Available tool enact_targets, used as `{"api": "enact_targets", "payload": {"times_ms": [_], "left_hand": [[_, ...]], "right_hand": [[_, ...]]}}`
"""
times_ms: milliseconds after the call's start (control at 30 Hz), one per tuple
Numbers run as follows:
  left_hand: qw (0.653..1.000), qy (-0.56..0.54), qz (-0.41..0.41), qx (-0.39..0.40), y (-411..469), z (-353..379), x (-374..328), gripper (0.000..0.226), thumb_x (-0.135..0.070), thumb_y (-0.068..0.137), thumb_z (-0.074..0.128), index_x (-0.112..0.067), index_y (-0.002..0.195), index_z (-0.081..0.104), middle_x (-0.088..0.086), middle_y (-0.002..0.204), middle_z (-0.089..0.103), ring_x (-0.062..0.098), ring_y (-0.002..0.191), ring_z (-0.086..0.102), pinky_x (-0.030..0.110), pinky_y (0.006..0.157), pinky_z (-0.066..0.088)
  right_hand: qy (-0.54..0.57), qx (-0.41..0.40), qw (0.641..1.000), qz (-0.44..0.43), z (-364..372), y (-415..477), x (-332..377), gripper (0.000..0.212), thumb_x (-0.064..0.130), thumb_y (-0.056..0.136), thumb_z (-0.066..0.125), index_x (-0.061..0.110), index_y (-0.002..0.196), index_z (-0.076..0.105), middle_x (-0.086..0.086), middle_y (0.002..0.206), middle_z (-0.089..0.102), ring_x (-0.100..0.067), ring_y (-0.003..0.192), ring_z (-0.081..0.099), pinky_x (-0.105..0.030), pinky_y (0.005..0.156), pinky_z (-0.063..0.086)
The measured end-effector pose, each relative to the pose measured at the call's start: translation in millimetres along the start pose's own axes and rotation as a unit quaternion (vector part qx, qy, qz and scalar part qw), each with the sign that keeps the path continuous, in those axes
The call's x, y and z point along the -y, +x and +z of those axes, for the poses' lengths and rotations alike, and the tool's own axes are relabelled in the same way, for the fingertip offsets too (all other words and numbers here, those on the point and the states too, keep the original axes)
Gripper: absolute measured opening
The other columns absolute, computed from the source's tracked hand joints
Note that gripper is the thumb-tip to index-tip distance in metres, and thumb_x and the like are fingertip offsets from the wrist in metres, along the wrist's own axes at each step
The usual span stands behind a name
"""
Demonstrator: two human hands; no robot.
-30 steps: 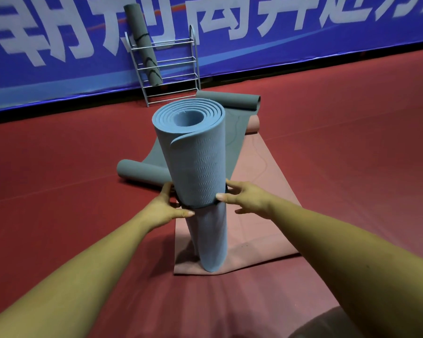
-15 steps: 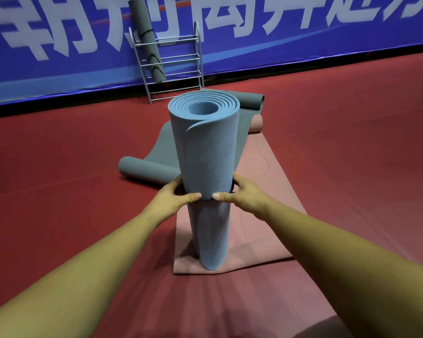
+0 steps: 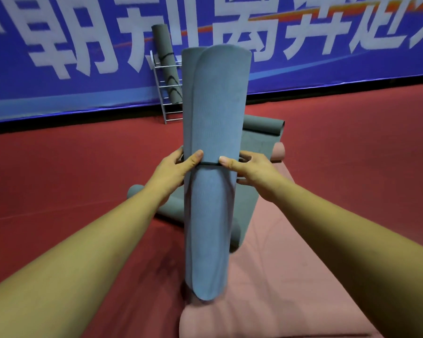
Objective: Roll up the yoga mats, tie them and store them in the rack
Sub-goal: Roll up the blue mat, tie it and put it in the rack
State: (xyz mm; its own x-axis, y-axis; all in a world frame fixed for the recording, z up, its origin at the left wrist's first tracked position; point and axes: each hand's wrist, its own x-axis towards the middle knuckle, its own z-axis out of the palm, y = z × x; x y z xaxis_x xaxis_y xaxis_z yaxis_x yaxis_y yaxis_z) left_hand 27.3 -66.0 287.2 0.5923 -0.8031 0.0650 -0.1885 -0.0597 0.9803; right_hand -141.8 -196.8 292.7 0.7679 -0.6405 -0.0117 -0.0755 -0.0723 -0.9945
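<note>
Rolled blue mat stood upright at centre, its lower end at 6 o'clock over the near end of a flat pink mat on the red floor, contact not discernible; a dark band circled it at mid-height. Left hand at 9 o'clock and right hand at 3 o'clock gripped the roll at the band, fingers curled round its back, both thumbs pressed on its front. Behind, a half-unrolled grey mat lay from 8 to 1 o'clock, and at 11 o'clock a wire rack stood against the blue banner, a tied grey roll leaning in it.
</note>
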Motion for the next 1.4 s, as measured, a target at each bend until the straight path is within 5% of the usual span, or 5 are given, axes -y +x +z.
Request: {"api": "enact_targets", "payload": {"times_ms": [367, 433, 700, 967, 1400], "left_hand": [[0.997, -0.018, -0.069, -0.031, 72, -78, -61, 0.038, -0.06, 0.07, 0.076, -0.047, 0.104, 0.067, -0.02, 0.103, 0.072, 0.006, 0.099, 0.068, 0.035, 0.079, 0.055], [0.996, -0.021, -0.082, -0.03, 76, -102, -101, 0.045, -0.067, 0.063, 0.073, -0.05, 0.104, 0.067, -0.016, 0.11, 0.071, 0.015, 0.108, 0.066, 0.042, 0.086, 0.053], [0.993, -0.052, -0.102, -0.039, 73, -211, -333, 0.034, -0.021, 0.093, 0.063, -0.025, 0.126, 0.058, -0.013, 0.106, 0.067, -0.014, 0.077, 0.064, 0.005, 0.058, 0.046], [0.99, -0.074, -0.095, -0.068, 48, -349, -527, 0.063, -0.044, 0.076, 0.072, -0.025, 0.133, 0.057, -0.007, 0.121, 0.069, 0.003, 0.101, 0.068, 0.019, 0.075, 0.052], [0.99, -0.057, -0.091, -0.089, 85, -479, -537, 0.04, -0.018, 0.089, 0.068, -0.026, 0.127, 0.058, -0.015, 0.11, 0.067, -0.012, 0.085, 0.066, 0.003, 0.059, 0.046]], "right_hand": [[0.04, 0.014, 0.998, 0.047, 40, 93, 87, 0.033, 0.027, 0.081, 0.081, 0.025, 0.111, 0.069, 0.019, 0.1, 0.071, 0.012, 0.081, 0.067, -0.004, 0.059, 0.047], [0.043, 0.021, 0.997, 0.059, 48, 98, 134, 0.038, 0.029, 0.081, 0.081, 0.022, 0.116, 0.068, 0.019, 0.103, 0.071, 0.012, 0.083, 0.067, -0.005, 0.059, 0.048], [0.053, 0.03, 0.995, 0.074, 97, 95, 393, 0.047, 0.028, 0.08, 0.081, 0.019, 0.125, 0.067, 0.011, 0.111, 0.072, 0.006, 0.088, 0.069, -0.006, 0.062, 0.049], [0.065, 0.054, 0.995, 0.06, 179, 94, 617, 0.044, 0.019, 0.08, 0.081, 0.017, 0.123, 0.067, 0.01, 0.107, 0.073, 0.007, 0.086, 0.069, -0.009, 0.065, 0.049], [0.09, 0.088, 0.99, 0.061, 287, 174, 644, 0.044, 0.012, 0.08, 0.08, 0.012, 0.123, 0.067, 0.003, 0.112, 0.074, 0.002, 0.088, 0.07, -0.01, 0.065, 0.049]]}}
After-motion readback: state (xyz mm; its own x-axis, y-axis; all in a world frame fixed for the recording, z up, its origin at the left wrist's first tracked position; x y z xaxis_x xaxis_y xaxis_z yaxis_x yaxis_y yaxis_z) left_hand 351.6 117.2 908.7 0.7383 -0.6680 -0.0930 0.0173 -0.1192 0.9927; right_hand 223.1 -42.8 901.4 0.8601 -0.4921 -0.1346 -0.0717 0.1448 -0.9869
